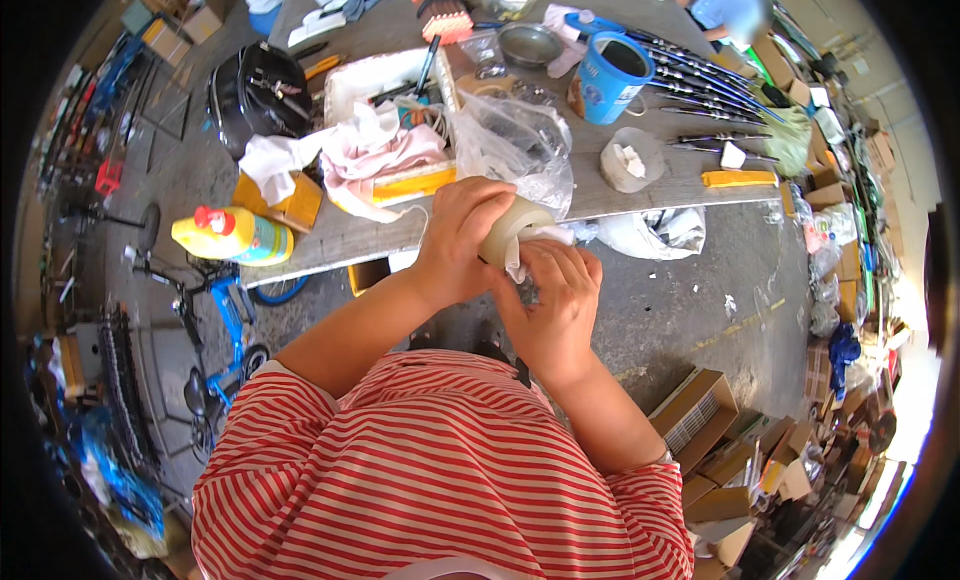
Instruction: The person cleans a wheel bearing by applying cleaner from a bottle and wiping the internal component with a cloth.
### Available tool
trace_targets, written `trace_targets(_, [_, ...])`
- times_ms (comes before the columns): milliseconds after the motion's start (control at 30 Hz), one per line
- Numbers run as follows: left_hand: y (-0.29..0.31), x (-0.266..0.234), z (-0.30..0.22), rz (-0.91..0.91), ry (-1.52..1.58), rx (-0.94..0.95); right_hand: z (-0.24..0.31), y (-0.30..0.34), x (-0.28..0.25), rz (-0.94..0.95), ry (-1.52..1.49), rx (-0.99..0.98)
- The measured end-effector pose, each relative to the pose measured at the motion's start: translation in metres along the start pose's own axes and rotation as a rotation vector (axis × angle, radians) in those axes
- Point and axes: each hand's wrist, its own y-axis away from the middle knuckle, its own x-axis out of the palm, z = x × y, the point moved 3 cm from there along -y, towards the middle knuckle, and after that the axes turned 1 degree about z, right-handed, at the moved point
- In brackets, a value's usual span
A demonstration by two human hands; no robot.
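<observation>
My left hand (460,238) is wrapped round a pale cream cylinder (518,224), ring-shaped at its near end; its exact kind I cannot make out. Against that end my right hand (555,298) is closed, its bent fingers on a soft white piece (545,235) like cloth or paper. Part of the white piece hangs between the two hands. Both hands are held in front of the table's near edge. Just beyond them lies a crumpled clear plastic bag (515,145). A white foam box (360,75) stands behind my left hand, with pinkish-white cloths (385,160) draped over it.
The grey table (350,242) bears a yellow bottle (235,235) with a red cap, a black bag (260,95), a blue bucket (610,77), a plastic tub (632,160) and several black rods (700,80). Cardboard boxes (700,410) lie at right. Another person (712,5) is at the far side.
</observation>
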Motion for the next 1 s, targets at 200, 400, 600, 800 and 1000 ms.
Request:
trace_targets(200, [-0.022, -0.021, -0.014, 0.005, -0.006, 0.168, 0.036, -0.002, -0.018, 0.011, 0.134, 0.073])
trace_targets(400, [-0.029, -0.040, -0.023, -0.011, 0.035, 0.279, 0.063, 0.004, -0.021, -0.105, 0.199, 0.138])
trace_targets(600, [-0.035, -0.055, -0.039, -0.033, 0.057, 0.314, 0.069, 0.015, -0.017, -0.256, 0.173, 0.023])
trace_targets(800, [-0.051, -0.059, -0.070, 0.029, 0.115, 0.246, 0.067, 0.015, -0.044, -0.297, 0.140, -0.172])
trace_targets(1000, [-0.060, -0.015, -0.085, 0.410, 0.364, -0.102, 0.009, 0.028, -0.073, -0.193, -0.009, -0.328])
